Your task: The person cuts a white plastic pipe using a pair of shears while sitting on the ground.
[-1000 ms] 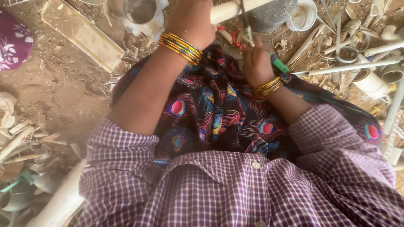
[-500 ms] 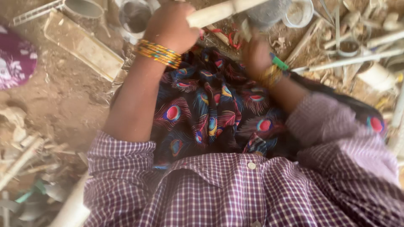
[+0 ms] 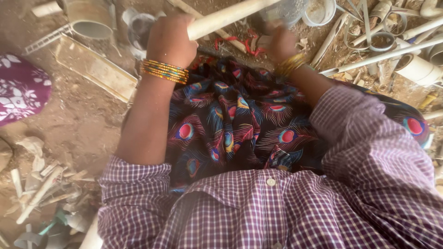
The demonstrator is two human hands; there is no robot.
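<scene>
Pale plastic pipe (image 3: 226, 17): far centre, slanting up to the right, its near end enclosed by the fingers of the left hand (image 3: 170, 40). Probably light, rigid and smooth; best held around the shaft. Right hand (image 3: 282, 44): blurred, just right of the pipe; finger state cannot be told. Surface: bare dirt ground (image 3: 69, 115), littered with pipe offcuts (image 3: 392, 53) far right and scraps near left.

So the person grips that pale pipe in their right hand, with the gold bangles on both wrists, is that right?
Not quite: the head view shows the left hand gripping the pale pipe, not the right. The right hand is blurred beyond it. Gold bangles are indeed on both wrists.
</scene>
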